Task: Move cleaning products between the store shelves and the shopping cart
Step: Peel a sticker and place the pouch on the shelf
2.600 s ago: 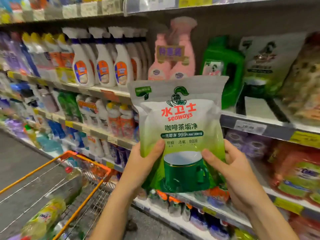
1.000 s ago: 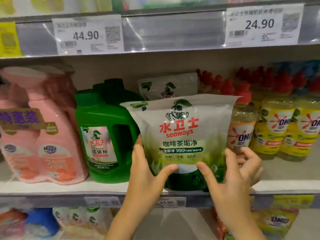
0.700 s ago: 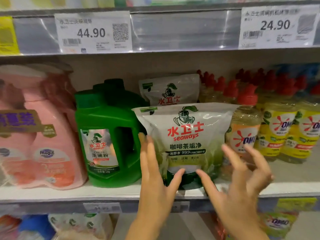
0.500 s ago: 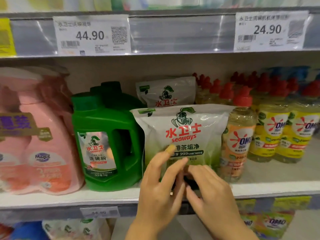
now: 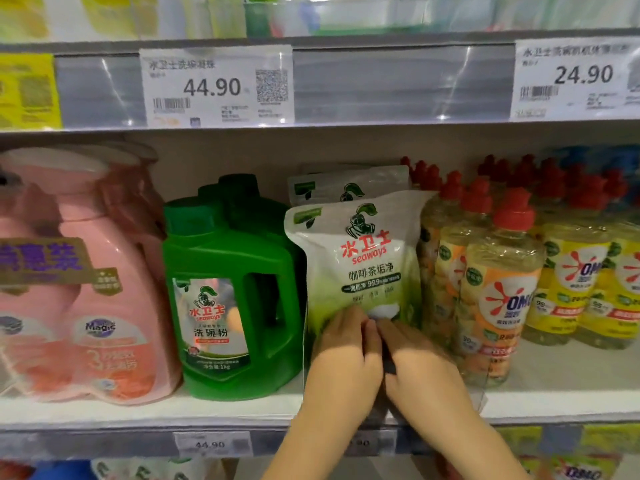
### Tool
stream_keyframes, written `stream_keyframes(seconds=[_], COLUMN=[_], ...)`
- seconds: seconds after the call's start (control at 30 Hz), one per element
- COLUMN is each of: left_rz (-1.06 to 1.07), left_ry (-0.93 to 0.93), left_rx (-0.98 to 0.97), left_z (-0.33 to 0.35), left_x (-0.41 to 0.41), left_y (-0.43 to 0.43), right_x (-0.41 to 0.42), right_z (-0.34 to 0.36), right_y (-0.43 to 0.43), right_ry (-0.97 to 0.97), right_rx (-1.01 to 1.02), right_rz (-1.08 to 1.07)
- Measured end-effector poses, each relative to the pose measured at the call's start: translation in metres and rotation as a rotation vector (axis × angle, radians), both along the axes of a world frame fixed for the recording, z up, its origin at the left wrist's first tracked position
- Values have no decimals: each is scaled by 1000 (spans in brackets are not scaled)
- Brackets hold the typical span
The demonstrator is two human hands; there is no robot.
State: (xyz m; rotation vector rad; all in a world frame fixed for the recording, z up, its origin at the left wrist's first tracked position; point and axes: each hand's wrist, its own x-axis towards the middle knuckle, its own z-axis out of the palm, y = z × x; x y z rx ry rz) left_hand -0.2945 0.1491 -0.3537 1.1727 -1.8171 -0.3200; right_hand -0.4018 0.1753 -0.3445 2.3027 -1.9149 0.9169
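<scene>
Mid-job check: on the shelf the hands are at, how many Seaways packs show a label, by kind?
Seaways pouches: 2, the front pouch and the rear pouch behind it.
Green jug: 1; the caps behind it are too hidden to count.
Total: 3.

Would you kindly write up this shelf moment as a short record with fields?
place: store shelf of cleaning products
main item: white-and-green Seaways pouch, standing at the shelf front
left hand: touches the pouch's lower front
right hand: touches the pouch's lower front, beside the left hand
behind pouch: second pouch, same brand
left of pouch: green jug
right of pouch: red-capped OMO bottles
price tags above: 44.90 tag; 24.90 tag
</scene>
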Motion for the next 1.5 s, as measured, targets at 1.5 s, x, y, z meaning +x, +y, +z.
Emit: stream_keyframes(seconds=[1.5], left_rz=[-84], left_ry=[335], left_rx=[169], left_z=[24], left_x=[-3], left_y=[1], right_x=[-14], right_z=[28], right_y=[-16], right_ry=[-646], right_rx=[46], right_rz=[183])
